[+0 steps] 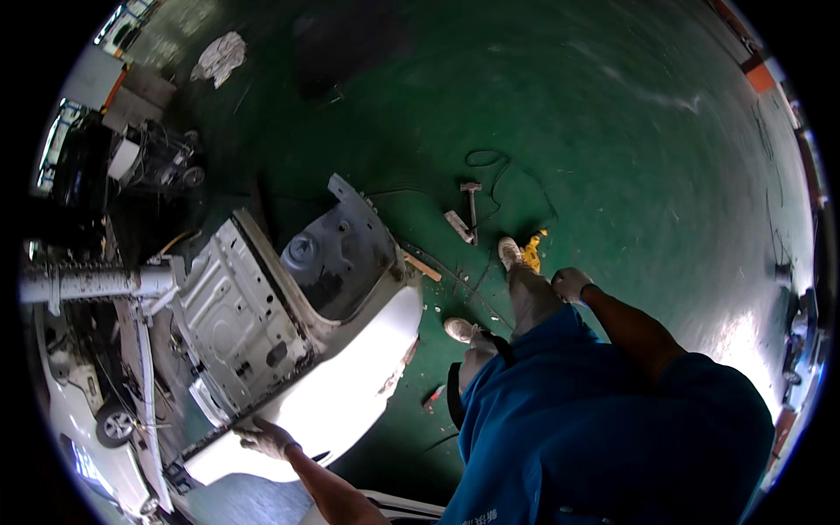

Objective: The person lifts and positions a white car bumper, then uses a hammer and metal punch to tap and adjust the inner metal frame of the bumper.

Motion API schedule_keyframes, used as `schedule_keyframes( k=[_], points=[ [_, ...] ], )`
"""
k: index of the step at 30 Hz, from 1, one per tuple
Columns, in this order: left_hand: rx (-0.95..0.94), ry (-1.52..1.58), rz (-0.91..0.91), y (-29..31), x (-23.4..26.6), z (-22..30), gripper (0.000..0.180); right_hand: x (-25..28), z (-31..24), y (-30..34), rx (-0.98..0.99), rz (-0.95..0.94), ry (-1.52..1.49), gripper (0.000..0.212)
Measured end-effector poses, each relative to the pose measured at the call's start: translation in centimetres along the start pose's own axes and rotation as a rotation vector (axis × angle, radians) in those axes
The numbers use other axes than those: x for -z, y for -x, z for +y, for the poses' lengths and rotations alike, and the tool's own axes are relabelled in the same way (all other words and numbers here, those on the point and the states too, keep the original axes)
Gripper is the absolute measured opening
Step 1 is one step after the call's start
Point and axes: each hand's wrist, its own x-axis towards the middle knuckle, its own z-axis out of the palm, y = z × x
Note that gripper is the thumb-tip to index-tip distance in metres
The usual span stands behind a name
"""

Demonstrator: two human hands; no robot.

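Observation:
A white car body section (359, 350) with a bare grey inner wheel-well panel (337, 249) stands to my left. My left hand (265, 437), in a light glove, lies on its near edge with the fingers stretched out over the metal. Beside my knee hangs my right hand (570, 284), also gloved, its fingers curled in and nothing seen in them. By my far shoe lies a yellow tool (531, 251), partly hidden by my leg. A hammer (472, 206) rests on the green floor beyond, against a pale block-like piece (458, 227).
A black cable (499, 162) loops over the floor near the hammer. A red-handled tool (433, 396) and small scraps lie close to the body section. At the left are a metal beam with a chain (96, 283), a wheeled machine (157, 157) and a white car (87, 429).

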Motion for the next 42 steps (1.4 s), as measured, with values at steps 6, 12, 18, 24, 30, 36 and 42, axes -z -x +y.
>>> schedule_keyframes(
  k=[6, 12, 18, 24, 30, 36, 42],
  points=[
    [0.003, 0.164, -0.189, 7.8, -1.1, 6.3, 0.081, 3.9, 1.9, -8.6, 0.016, 0.058, 0.116, 0.036],
    [0.299, 0.457, -0.429, 19.6, -6.1, 19.3, 0.089, 8.4, 1.4, -21.3, 0.064, -0.092, -0.294, 0.026],
    [0.077, -0.354, -0.451, 21.0, -12.7, 23.6, 0.085, 12.9, -2.7, -34.9, 0.005, -0.153, 0.096, 0.036],
    [0.058, -0.430, -0.495, 26.1, -14.1, 32.5, 0.075, 7.7, -1.4, -50.5, 0.154, -0.223, 0.385, 0.036],
    [-0.056, -0.288, -0.502, 30.4, -16.7, 38.6, 0.065, -3.0, -3.1, -63.1, 0.164, -0.145, 0.219, 0.032],
    [-0.210, -0.026, -0.590, 35.5, -20.8, 48.2, 0.059, -7.1, -7.0, -69.0, -0.105, -0.027, 0.109, 0.042],
    [-0.292, 0.319, -0.891, 41.0, -29.7, 58.9, 0.058, -11.9, -6.9, -73.8, -0.116, 0.107, 0.038, 0.049]
  ],
)
